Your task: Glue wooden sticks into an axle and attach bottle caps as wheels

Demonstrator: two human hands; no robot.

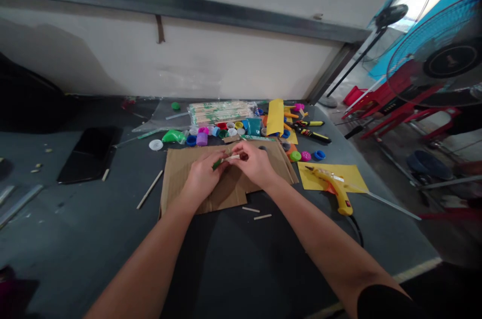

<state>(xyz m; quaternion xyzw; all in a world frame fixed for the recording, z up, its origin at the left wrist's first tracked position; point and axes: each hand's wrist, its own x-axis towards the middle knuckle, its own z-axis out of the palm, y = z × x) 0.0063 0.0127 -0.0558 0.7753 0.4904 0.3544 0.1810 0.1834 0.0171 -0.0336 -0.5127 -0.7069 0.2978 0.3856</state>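
Note:
Over a sheet of brown cardboard [226, 197], my two hands are close together. My left hand [203, 174] is closed on a small green piece [216, 164]. A short pale stick [232, 157] runs from the green piece toward my right hand [256, 162], whose fingers pinch the stick's other end. Whether the stick and the green piece are joined cannot be made out. Two short stick pieces [250, 209] [262, 217] lie in front of the cardboard, and a longer stick [149, 189] rests at its left.
Behind the cardboard are coloured bottle caps [202, 139] and a packet of sticks [222, 112]. At the right, a yellow glue gun [341, 196] lies on yellow paper [356, 177], with pliers [311, 133] farther back. A black phone [88, 154] is at the left.

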